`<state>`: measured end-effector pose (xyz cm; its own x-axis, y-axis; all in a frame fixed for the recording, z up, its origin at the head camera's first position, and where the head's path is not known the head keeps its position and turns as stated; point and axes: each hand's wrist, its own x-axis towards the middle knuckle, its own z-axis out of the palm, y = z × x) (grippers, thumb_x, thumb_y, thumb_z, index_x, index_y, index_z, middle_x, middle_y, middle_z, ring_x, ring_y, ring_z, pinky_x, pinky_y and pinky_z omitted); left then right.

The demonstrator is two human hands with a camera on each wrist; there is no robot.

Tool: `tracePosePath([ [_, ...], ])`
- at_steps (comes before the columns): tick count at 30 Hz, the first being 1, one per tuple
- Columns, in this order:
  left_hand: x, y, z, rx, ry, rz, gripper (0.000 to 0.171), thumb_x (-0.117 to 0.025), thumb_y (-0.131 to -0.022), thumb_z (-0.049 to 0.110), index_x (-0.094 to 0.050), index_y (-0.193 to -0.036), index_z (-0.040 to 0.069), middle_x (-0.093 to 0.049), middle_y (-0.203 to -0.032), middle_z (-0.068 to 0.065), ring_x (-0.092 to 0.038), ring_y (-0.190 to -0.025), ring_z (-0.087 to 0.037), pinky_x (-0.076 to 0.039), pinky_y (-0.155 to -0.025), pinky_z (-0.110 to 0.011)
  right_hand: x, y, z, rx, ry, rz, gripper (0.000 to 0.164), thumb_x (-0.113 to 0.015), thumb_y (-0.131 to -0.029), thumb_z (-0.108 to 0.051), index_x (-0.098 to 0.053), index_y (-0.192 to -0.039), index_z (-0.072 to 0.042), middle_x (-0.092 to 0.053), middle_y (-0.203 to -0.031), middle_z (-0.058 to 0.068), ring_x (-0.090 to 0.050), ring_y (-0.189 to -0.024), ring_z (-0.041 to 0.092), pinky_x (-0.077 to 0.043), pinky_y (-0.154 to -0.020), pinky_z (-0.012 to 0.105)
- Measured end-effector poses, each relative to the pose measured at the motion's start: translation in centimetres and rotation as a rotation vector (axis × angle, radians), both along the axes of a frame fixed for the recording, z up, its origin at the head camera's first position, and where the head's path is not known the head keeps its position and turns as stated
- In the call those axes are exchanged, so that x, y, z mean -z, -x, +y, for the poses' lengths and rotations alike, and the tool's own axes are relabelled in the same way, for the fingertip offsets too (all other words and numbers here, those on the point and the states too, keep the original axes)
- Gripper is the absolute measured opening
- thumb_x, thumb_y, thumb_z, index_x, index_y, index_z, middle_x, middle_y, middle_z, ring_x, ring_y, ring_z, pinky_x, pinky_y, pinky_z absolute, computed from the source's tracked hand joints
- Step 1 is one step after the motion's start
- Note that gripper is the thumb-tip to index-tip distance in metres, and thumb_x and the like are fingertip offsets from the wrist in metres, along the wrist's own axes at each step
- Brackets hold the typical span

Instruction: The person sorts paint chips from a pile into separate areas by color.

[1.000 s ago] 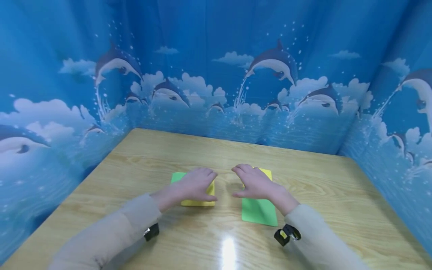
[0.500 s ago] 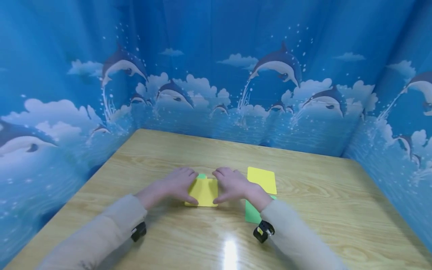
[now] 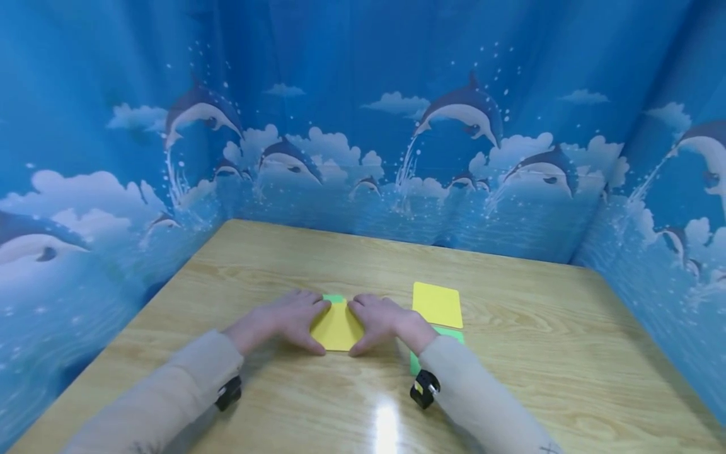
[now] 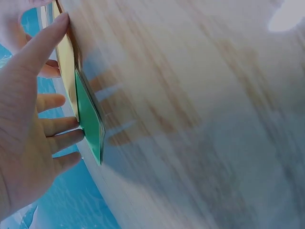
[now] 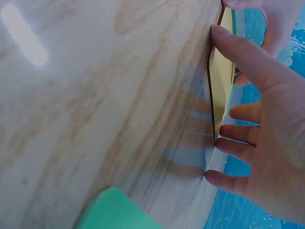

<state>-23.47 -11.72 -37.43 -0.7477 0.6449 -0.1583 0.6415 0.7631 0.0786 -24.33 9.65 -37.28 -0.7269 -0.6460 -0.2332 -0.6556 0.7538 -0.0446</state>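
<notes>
A yellow card [image 3: 338, 331] lies flat on the table between my two hands, with a bit of a green card [image 3: 333, 298] showing behind it. From the left, my left hand [image 3: 292, 320] comes up to the yellow card, its thumb at the front corner and its fairly straight fingers farther back. In the left wrist view those fingers reach the edge of the green card [image 4: 89, 114]. My right hand [image 3: 379, 320] mirrors this on the right, thumb by the front corner, fingers extended along the side of the yellow card [image 5: 221, 76]. Parts of both cards' sides are hidden by the hands.
Right of my right hand lies another yellow card [image 3: 438, 305], with a second green card [image 3: 452, 333] in front of it, partly hidden by my right wrist. A blue dolphin-print curtain [image 3: 363, 126] surrounds the wooden table [image 3: 510, 315] at back and sides.
Both hands have moved left and down to the left-hand yellow card and drawn in at its sides. The other pair of cards has come partly into sight behind the right arm.
</notes>
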Motion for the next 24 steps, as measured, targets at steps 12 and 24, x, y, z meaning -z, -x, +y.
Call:
tracePosePath([
  [12,0.39,0.42,-0.14,0.050,-0.043,0.042,0.087,-0.066,-0.072,0.060,-0.044,-0.133,0.003,-0.051,-0.124,-0.013,-0.048,-0.112,-0.028,-0.036,-0.098,-0.045,-0.12,0.11,-0.40,-0.022,0.004,0.010,0.090,-0.069,-0.072,-0.057,-0.038,-0.139,-0.006,-0.041,-0.138,0.011,-0.041,-0.123,0.023,-0.039,-0.097,0.040],
  [24,0.47,0.63,-0.24,0.053,-0.060,0.041,0.086,-0.065,-0.072,0.061,-0.045,-0.134,0.005,-0.051,-0.122,-0.010,-0.048,-0.107,-0.024,-0.038,-0.095,-0.041,0.01,0.60,-0.64,-0.061,0.023,0.018,0.089,-0.073,-0.069,-0.056,-0.042,-0.135,-0.006,-0.046,-0.120,0.008,-0.045,-0.099,0.015,-0.044,-0.083,0.027],
])
